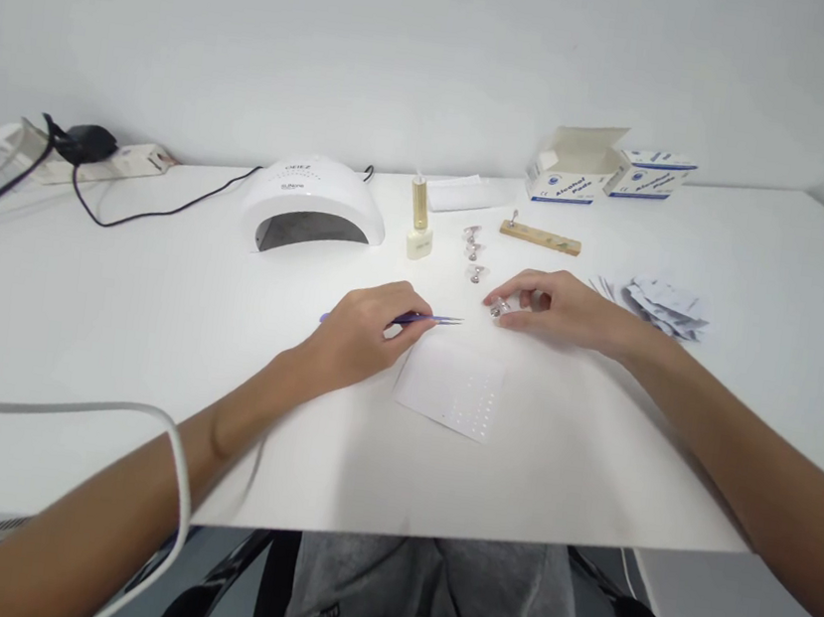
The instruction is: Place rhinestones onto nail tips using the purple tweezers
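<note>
My left hand (377,329) is closed around blue-purple tweezers (411,318), whose thin tips point right, slightly apart. Between the thumb and fingers of my right hand (558,308) is a small clear piece with a silver metal base (498,308), low over the white table. A white sheet (447,388) with rows of tiny shiny dots lies just below the tweezer tips. Similar small clear pieces (475,273) with metal bases stand behind my hands. Near them is a bottle of nail polish (420,229) with a gold cap.
A white nail lamp (316,202) stands at back left, its cord running to a power strip (121,165). A wooden bar (541,237) carries one metal stand. Alcohol pad boxes (571,173) and a pile of sachets (667,308) are at right. A white cable (181,480) loops over my left forearm.
</note>
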The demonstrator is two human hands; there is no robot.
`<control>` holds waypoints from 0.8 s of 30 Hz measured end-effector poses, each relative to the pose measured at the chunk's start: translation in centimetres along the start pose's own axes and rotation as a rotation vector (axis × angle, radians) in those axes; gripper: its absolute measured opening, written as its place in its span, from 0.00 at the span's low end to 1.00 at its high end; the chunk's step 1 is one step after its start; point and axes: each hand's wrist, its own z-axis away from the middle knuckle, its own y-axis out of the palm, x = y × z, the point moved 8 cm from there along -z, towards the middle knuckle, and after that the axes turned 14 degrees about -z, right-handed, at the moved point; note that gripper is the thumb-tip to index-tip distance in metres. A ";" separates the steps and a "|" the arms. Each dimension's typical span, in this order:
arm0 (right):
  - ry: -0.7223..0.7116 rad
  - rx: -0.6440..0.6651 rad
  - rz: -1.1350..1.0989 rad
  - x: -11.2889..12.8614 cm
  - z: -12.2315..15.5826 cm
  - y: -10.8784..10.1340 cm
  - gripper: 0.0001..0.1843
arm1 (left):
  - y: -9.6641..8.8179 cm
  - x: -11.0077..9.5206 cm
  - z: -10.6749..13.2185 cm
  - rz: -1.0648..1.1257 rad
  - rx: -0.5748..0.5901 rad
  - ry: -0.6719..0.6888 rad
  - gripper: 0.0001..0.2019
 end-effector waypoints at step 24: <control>-0.218 -0.235 -0.490 2.6 1.2 2.2 0.09 | -1.0 -1.0 0.3 -0.002 -0.202 0.082 0.06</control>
